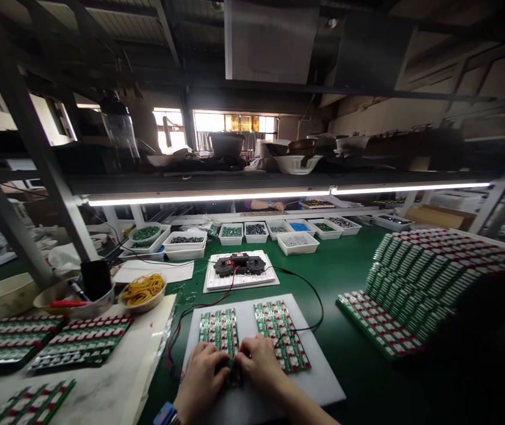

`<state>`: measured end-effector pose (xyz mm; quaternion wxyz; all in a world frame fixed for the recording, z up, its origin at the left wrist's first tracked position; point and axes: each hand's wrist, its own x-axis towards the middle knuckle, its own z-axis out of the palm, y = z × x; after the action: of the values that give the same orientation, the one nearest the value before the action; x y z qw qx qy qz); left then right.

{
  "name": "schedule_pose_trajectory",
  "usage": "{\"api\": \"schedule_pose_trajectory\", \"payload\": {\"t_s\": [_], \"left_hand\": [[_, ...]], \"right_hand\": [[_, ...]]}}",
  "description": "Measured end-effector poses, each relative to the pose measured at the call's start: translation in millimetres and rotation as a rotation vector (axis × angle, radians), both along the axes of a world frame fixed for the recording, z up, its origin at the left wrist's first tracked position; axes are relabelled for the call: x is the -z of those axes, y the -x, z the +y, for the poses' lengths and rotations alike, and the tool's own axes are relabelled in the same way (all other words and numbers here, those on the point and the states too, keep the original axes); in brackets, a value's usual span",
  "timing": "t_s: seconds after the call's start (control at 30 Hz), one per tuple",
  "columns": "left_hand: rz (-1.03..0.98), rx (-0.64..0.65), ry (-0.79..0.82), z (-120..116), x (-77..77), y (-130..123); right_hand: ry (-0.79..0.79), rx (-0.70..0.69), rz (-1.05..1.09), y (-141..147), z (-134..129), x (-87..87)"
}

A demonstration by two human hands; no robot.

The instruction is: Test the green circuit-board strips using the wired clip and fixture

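My left hand (204, 369) is closed at the lower end of a green circuit board panel (219, 327) with rows of white and red parts. Just right of it, my right hand (258, 361) is also closed, fingertips at the same panel's lower right edge. What either hand pinches is hidden. A red wire (176, 327) runs down to my left hand, and a black wire (322, 307) loops round to my right hand. A second panel (281, 333) lies to the right. Both panels rest on a white board (323, 383).
A black device (240, 264) with a red light sits on a white tray ahead. White bins (297, 243) of small parts line the back. Stacked panels (429, 277) stand right; more panels (81, 339) and a bowl of yellow rubber bands (143, 290) are left.
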<state>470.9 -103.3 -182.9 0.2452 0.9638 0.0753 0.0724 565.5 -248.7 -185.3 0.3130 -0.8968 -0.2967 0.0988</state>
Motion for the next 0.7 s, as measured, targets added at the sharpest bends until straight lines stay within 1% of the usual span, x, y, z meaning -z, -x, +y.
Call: {"api": "schedule_pose_trajectory", "payload": {"t_s": [0.07, 0.17, 0.23, 0.33, 0.4, 0.47, 0.57, 0.7], "left_hand": [[-0.036, -0.007, -0.040, -2.2, 0.6, 1.7], [-0.141, -0.037, -0.088, -5.3, 5.8, 7.1], [-0.189, -0.032, -0.093, -4.7, 9.2, 9.3], [-0.193, -0.010, -0.037, 1.5, 9.8, 6.2], [-0.182, -0.023, 0.007, 6.6, 7.6, 0.5], [-0.173, -0.049, 0.029, 10.1, 5.6, -5.1], [-0.160, -0.057, 0.047, 11.0, 7.1, -9.3], [-0.207, -0.062, 0.064, 7.9, 14.2, -7.1]], "right_hand": [[-0.026, -0.010, -0.018, 0.9, -0.6, 3.1], [-0.086, -0.024, -0.070, 4.5, -4.4, 7.4], [-0.115, -0.029, -0.076, 5.8, -6.5, 6.4], [-0.121, -0.027, -0.038, 2.5, -4.6, -1.5], [-0.108, -0.015, -0.026, -2.5, -0.2, -7.0], [-0.089, -0.001, -0.030, -7.3, 4.4, -8.8], [-0.064, 0.011, -0.032, -11.0, 8.1, -4.7], [-0.069, 0.010, -0.042, -10.5, 7.2, 2.2]]}}
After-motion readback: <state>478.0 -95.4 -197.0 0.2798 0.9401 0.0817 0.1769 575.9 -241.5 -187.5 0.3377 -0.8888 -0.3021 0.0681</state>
